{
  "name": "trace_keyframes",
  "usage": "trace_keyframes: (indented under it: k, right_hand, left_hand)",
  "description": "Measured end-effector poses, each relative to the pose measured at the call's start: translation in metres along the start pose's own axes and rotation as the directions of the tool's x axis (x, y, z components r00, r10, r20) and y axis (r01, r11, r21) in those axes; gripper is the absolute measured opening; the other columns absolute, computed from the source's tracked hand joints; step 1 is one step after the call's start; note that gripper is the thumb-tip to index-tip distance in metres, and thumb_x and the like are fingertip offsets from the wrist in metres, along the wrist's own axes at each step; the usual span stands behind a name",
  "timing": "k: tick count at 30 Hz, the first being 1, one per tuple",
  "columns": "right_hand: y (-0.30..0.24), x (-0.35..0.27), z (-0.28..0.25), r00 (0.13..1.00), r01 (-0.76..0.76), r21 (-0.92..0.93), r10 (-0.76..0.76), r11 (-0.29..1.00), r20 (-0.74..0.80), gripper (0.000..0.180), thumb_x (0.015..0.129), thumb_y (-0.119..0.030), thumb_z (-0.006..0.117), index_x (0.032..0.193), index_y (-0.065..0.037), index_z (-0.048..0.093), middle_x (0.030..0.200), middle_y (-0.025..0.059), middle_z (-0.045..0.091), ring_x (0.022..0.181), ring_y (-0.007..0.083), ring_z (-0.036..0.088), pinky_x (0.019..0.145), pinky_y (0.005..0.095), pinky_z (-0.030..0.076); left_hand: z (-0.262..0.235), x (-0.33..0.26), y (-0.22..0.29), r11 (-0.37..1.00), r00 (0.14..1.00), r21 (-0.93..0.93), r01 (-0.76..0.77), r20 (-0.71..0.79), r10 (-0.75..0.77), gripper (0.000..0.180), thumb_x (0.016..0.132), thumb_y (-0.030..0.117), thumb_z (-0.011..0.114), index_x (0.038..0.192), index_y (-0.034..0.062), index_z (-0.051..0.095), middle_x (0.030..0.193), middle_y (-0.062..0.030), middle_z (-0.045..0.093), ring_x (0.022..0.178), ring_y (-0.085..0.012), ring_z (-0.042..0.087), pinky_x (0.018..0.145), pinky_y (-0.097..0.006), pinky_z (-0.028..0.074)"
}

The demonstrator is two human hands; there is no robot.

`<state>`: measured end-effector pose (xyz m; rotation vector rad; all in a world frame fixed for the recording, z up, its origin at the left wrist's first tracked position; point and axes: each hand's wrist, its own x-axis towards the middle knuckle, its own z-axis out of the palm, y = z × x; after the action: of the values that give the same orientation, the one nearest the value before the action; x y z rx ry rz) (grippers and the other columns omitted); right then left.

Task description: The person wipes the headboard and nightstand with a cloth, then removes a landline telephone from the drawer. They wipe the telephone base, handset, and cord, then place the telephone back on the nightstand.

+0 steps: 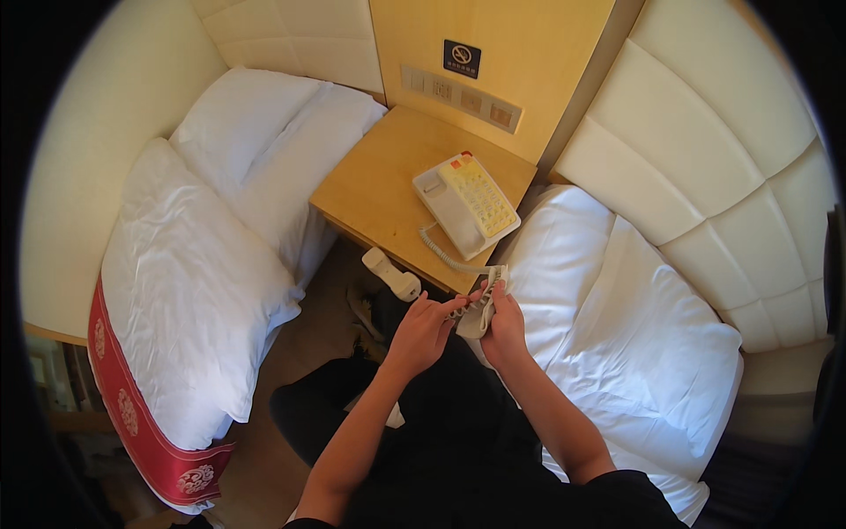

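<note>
Both hands at coiled cream phone cord (pixel 458 310). Right hand (pixel 505 328) fingers clamp cloth-wrapped stretch; left hand (pixel 421 331) fingers pinch coil. Keep cord taut, wipe in short passes; hanging cream handset (pixel 392 274) may swing off light wooden bench (pixel 379 181).

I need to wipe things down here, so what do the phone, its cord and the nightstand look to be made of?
Phone: hard cream plastic, smooth, slight sheen on the casing. Cord: coiled, looks like flexible plastic or rubber sheathing, same cream tone; both hands, left hand and right hand, hold it. Nightstand: light wood or wood-look laminate, smooth satin top; which one is unclear.
</note>
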<state>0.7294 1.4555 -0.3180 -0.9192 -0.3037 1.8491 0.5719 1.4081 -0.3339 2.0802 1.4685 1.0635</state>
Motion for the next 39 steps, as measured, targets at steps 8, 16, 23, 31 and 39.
trace_keyframes:
  k: [8, 16, 23, 31, 39]
  right_hand:
    - [-0.036, 0.018, 0.026, 0.996, 0.041, 0.083, -0.048, 0.996, 0.078, 0.036, 0.11, -0.04, 0.036, 0.108, -0.007, 0.05, 0.08, 0.0032, 0.053, 0.076, 0.0193, 0.054, 0.089, 0.0425, 0.05]
    - [-0.008, 0.031, 0.023, 0.948, -0.091, 0.294, -0.007, 0.951, 0.318, 0.046, 0.109, -0.044, 0.033, 0.123, -0.004, 0.05, 0.105, 0.0115, 0.062, 0.102, 0.0253, 0.061, 0.099, 0.0427, 0.05]
    - [0.056, -0.019, 0.057, 0.938, -0.262, 0.076, 0.236, 0.962, 0.254, 0.048, 0.11, -0.044, 0.03, 0.122, -0.002, 0.05, 0.109, 0.0145, 0.065, 0.108, 0.0272, 0.063, 0.101, 0.0427, 0.049]
    - [0.038, 0.021, 0.053, 0.959, -0.229, 0.231, 0.178, 0.946, 0.222, 0.032, 0.106, -0.04, 0.047, 0.112, -0.009, 0.053, 0.083, 0.003, 0.059, 0.082, 0.0192, 0.06, 0.089, 0.0399, 0.051]
    - [0.007, 0.07, 0.036, 0.95, -0.168, 0.268, 0.083, 0.948, 0.302, 0.042, 0.107, -0.043, 0.041, 0.115, -0.005, 0.056, 0.093, 0.0079, 0.062, 0.092, 0.0243, 0.062, 0.101, 0.0442, 0.049]
  left_hand:
    - [0.003, 0.011, -0.048, 0.997, 0.988, 0.076, -0.015, -0.154, 0.027, 0.029, 0.084, 0.004, 0.071, 0.112, 0.0065, 0.062, 0.083, -0.0107, 0.057, 0.079, -0.0313, 0.059, 0.071, -0.041, 0.048]
    - [-0.03, 0.014, -0.01, 0.992, 0.984, 0.106, -0.072, -0.158, 0.088, 0.014, 0.089, 0.013, 0.069, 0.094, 0.0041, 0.06, 0.078, -0.0125, 0.062, 0.069, -0.0339, 0.063, 0.059, -0.043, 0.048]
    - [-0.068, 0.003, 0.029, 0.96, 0.964, 0.104, 0.261, 0.023, -0.265, 0.022, 0.093, 0.021, 0.061, 0.078, 0.0043, 0.062, 0.069, -0.0171, 0.063, 0.067, -0.0389, 0.063, 0.06, -0.048, 0.049]
    - [-0.085, -0.038, 0.04, 0.907, 0.914, 0.115, 0.406, -0.063, -0.401, 0.025, 0.094, 0.019, 0.061, 0.075, 0.0021, 0.058, 0.062, -0.0177, 0.058, 0.061, -0.0392, 0.06, 0.057, -0.047, 0.045]
    - [-0.106, -0.083, 0.04, 0.9, 0.887, 0.019, 0.435, -0.181, -0.425, 0.024, 0.093, 0.016, 0.061, 0.074, 0.0025, 0.056, 0.058, -0.0141, 0.055, 0.053, -0.0338, 0.057, 0.051, -0.042, 0.042]
